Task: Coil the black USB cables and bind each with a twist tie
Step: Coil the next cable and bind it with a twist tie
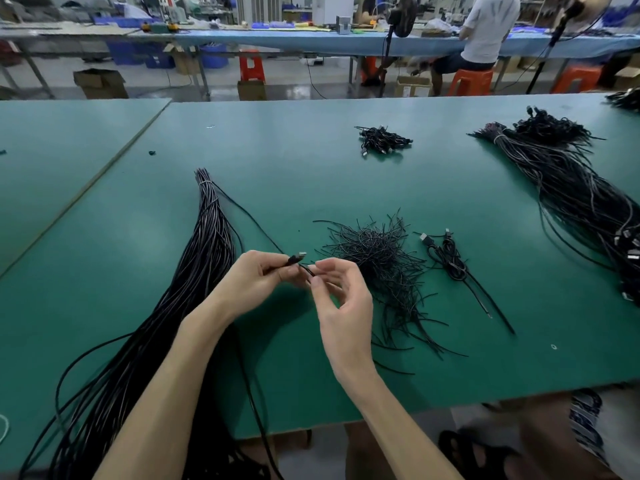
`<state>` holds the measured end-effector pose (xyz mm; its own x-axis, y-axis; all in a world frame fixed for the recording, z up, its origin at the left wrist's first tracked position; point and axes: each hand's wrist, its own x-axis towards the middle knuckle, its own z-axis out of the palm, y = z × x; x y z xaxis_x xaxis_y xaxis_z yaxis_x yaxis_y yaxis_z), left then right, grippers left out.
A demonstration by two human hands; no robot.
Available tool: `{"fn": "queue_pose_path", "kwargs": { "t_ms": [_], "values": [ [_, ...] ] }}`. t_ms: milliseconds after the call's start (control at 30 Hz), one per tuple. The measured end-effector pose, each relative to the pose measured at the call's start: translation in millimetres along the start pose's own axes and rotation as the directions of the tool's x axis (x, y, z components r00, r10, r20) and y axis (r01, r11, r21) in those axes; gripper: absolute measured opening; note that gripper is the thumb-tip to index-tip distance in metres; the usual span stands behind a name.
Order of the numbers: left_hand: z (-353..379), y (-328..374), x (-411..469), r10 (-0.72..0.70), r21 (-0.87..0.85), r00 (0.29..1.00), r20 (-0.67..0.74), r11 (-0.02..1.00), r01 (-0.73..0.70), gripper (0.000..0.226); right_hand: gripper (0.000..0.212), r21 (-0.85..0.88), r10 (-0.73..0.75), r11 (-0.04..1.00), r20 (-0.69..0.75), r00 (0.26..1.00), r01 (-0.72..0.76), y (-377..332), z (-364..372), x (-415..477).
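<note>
My left hand (254, 277) pinches a black USB cable just behind its plug (297, 256), which points right. My right hand (337, 292) pinches the same cable a little further along, between thumb and forefinger. That cable runs back toward the long tied bundle of black cables (204, 258) lying on my left and hanging over the near edge. A loose heap of black twist ties (377, 258) lies just right of my hands. One coiled cable (450, 259) lies beyond the heap.
A small pile of bound coils (382, 140) sits mid-table. A second big bundle of cables (568, 188) stretches along the right side. The green table (311, 174) ends close to my body. People sit at benches behind.
</note>
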<state>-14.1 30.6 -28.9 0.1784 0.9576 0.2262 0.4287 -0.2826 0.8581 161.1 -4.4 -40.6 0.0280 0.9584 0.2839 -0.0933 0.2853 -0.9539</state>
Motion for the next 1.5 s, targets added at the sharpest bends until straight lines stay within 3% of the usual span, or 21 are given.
{"fn": "queue_pose_path", "kwargs": {
  "t_ms": [67,167,267,333,433,567,700,833,1000,1133,1300,1400,1500],
  "values": [
    [3,-2,1,-0.018,0.155,0.996,-0.084,0.987,0.031,0.015,0.025,0.022,0.038,0.999,0.018,0.999,-0.039,1,0,0],
    [8,4,-2,0.026,0.184,0.991,-0.129,0.983,-0.001,0.018,0.025,0.087,0.127,0.988,0.049,0.991,-0.131,2,0,2],
    [13,10,-3,0.012,0.057,0.982,-0.188,0.998,-0.002,0.021,0.018,0.145,0.122,0.980,0.106,0.987,-0.137,1,0,3],
    [15,14,-3,-0.083,-0.157,0.978,-0.192,0.986,0.053,0.024,0.017,0.170,0.121,0.975,0.122,0.985,-0.140,1,1,3],
    [19,21,-5,-0.174,-0.486,0.979,-0.101,0.868,0.104,0.032,0.016,0.108,0.131,0.983,0.135,0.982,-0.146,2,1,3],
    [17,24,-3,-0.191,-0.783,0.980,-0.056,0.618,0.076,0.040,0.012,-0.031,0.140,0.990,0.269,0.953,-0.136,4,4,2],
    [4,27,1,-0.268,-0.914,0.954,-0.137,0.405,-0.018,0.038,0.020,-0.124,0.130,0.988,0.357,0.925,-0.091,5,7,1],
    [-13,27,-6,-0.165,-0.933,0.986,-0.031,0.358,0.031,0.038,0.022,-0.212,0.136,0.976,0.398,0.907,-0.053,5,7,0],
    [-29,24,-15,-0.030,-0.782,0.994,0.101,0.615,0.098,0.035,0.016,-0.379,0.092,0.923,0.376,0.922,0.063,2,7,0],
    [-29,24,-16,-0.124,-0.568,0.978,0.169,0.798,0.199,0.037,0.010,-0.546,0.057,0.821,0.366,0.929,0.164,2,10,-2],
    [-17,24,-13,-0.237,-0.168,0.966,0.107,0.953,0.252,0.041,0.022,-0.506,0.040,0.858,0.238,0.970,0.088,2,9,-6],
    [-3,25,-11,-0.149,0.237,0.988,0.036,0.962,0.137,0.038,0.028,-0.482,0.067,0.876,0.172,0.983,0.024,0,10,-5],
    [-3,26,-11,-0.049,0.470,0.999,0.013,0.882,0.037,0.039,0.031,-0.398,0.150,0.913,0.138,0.979,-0.084,-3,8,-4]
  ]
}}
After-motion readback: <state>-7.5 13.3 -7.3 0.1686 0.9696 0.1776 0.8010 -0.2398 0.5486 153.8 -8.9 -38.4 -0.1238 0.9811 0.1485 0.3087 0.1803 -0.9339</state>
